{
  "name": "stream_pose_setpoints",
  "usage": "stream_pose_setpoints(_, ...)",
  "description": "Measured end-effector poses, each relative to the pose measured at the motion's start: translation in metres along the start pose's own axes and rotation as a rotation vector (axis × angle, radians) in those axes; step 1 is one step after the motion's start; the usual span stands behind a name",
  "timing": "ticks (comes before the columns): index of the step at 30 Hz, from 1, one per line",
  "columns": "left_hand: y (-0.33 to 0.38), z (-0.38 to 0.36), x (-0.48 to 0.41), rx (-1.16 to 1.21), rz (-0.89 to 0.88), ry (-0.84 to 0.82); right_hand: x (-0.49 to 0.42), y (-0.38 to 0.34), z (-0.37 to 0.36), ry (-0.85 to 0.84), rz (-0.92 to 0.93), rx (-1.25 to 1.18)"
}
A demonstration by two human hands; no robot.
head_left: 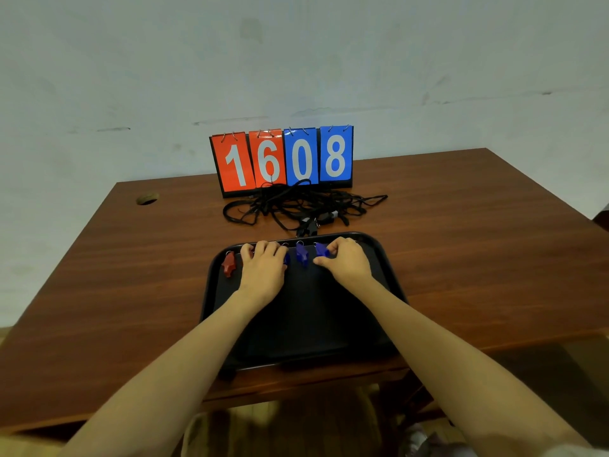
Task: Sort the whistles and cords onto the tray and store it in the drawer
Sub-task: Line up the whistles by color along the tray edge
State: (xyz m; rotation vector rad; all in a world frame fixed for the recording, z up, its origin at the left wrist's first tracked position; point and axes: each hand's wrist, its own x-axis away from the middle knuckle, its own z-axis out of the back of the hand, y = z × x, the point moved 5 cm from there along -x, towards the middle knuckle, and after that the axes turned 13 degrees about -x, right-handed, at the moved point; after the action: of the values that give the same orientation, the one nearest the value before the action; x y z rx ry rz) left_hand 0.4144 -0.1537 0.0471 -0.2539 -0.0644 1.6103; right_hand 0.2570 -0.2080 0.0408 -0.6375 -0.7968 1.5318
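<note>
Left hand (262,265), just right of a red whistle (228,263), lies palm down on the far row of the black tray (211,291). Its fingers are bent, and whether they grip anything is hidden. Next comes a loose blue whistle (301,255) on the tray, then the right hand (346,263), thumb and fingers pinching the end blue whistle (321,249). Beyond the tray, the tangled black cords (296,206) lie on the wooden table (131,275) before a scoreboard (283,159).

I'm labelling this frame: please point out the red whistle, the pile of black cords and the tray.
red whistle (228,264), head view, middle of its body.
black cords (290,202), head view, centre of the tangle.
tray (306,311), head view, bare floor near its middle.
</note>
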Motion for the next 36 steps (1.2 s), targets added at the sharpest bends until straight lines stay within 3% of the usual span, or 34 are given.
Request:
stream_pose_setpoints(5, 0.003, 0.007, -0.001, 0.015, 0.013, 0.033, -0.003, 0.003, 0.002, 0.016, -0.014, 0.017)
stream_pose_setpoints(12, 0.032, 0.005, -0.006, -0.128, -0.154, 0.001, -0.008, 0.001, 0.0, 0.007, -0.03, 0.013)
stream_pose_setpoints(36, 0.026, 0.009, -0.002, -0.013, -0.135, 0.01, -0.008, 0.004, -0.01, -0.134, -0.064, 0.029)
